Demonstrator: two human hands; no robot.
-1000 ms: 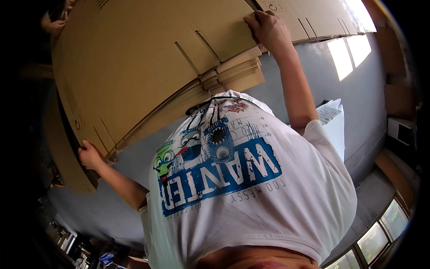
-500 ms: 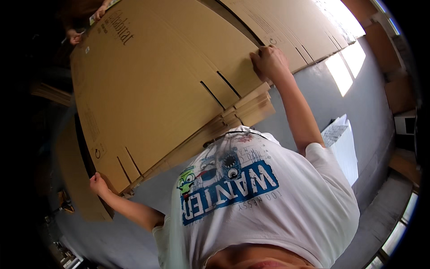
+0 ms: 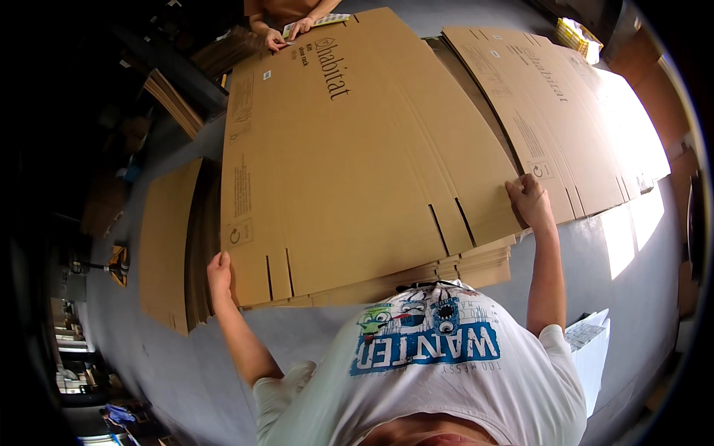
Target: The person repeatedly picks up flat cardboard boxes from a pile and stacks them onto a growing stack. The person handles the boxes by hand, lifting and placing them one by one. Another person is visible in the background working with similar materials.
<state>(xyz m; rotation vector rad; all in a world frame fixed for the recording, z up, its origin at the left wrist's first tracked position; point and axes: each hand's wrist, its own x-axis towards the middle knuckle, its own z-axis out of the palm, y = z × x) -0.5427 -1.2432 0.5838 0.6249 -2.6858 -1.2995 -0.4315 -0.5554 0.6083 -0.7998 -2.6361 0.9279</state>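
Note:
A large flat brown cardboard sheet [image 3: 357, 156] with slotted flaps lies on top of a stack of like sheets [image 3: 476, 264] on the grey floor. My left hand [image 3: 219, 271] grips its near left corner. My right hand [image 3: 529, 201] holds its near right edge. At the far end another person's hands [image 3: 286, 33] rest on the same sheet beside a small printed paper [image 3: 327, 20].
A second stack of flat cardboard [image 3: 558, 104] lies to the right, partly in bright sunlight. More sheets [image 3: 167, 238] lie on the floor to the left, and others lean at the far left [image 3: 175, 100]. A white box [image 3: 591, 353] stands by my right side.
The view has tipped down, and the sheet now lies flatter over the stack. Both my hands stay on its near corners. The other person's hands have come into view.

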